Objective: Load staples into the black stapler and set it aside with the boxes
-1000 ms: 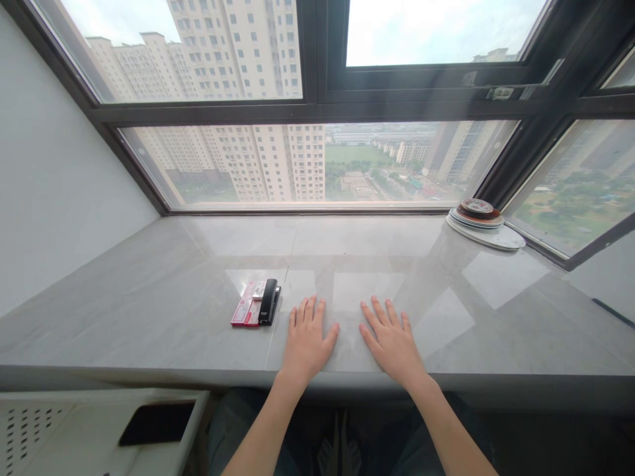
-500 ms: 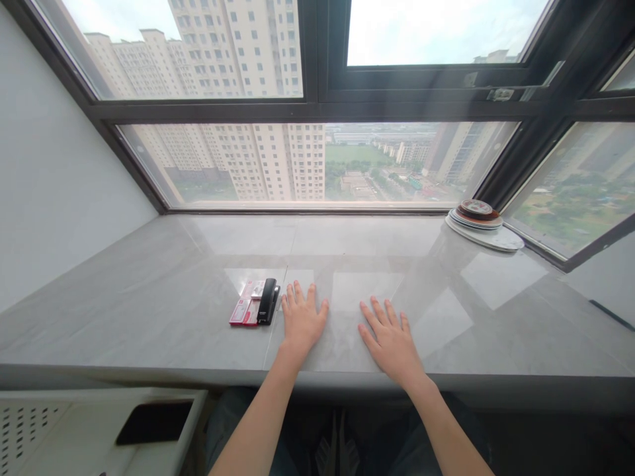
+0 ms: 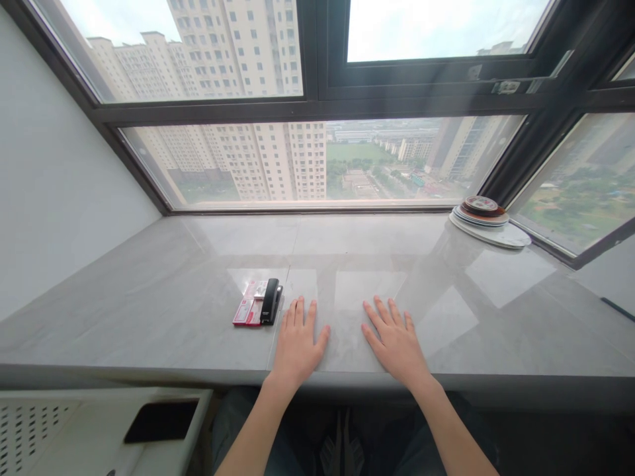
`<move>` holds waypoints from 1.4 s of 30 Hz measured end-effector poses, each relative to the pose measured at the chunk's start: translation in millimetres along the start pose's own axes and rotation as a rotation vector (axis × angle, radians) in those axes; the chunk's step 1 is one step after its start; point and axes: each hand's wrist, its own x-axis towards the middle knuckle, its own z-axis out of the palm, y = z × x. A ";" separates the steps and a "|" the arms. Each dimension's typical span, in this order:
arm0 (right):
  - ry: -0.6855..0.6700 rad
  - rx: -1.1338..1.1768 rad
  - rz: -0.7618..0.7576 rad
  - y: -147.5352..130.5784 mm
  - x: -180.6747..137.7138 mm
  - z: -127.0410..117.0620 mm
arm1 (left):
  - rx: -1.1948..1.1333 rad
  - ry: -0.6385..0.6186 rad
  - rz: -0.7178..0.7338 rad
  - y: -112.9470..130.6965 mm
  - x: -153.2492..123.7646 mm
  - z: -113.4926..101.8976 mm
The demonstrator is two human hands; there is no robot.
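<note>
Both hands lie flat, palms down, on a grey stone window ledge (image 3: 163,311). My left hand (image 3: 297,344) rests with fingers stretched out, holding nothing, just right of a black stapler (image 3: 270,301). The stapler lies on small red and white boxes (image 3: 247,311). My right hand (image 3: 394,344) is spread flat a little further right, also holding nothing. A narrow gap of bare ledge separates the two hands.
A stack of round plates (image 3: 489,221) sits at the ledge's far right corner by the window frame. Below the ledge at left stands a white perforated unit (image 3: 59,430) with a dark phone-like object (image 3: 161,421) on it. Large windows rise behind.
My left hand slid left toward the stapler, then drew back slightly toward the ledge's front edge. My right hand stayed flat in place.
</note>
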 end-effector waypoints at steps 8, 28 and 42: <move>0.019 0.188 0.137 -29.6 18.7 -6.8 | 0.000 -0.013 0.017 7.7 -10.6 -8.2; -0.081 0.480 -0.386 -118.9 111.6 -22.0 | -0.373 0.035 0.014 4.5 -15.6 -32.9; 0.424 1.105 0.182 -76.0 90.1 -20.4 | -0.122 -0.115 0.168 18.4 20.1 -8.4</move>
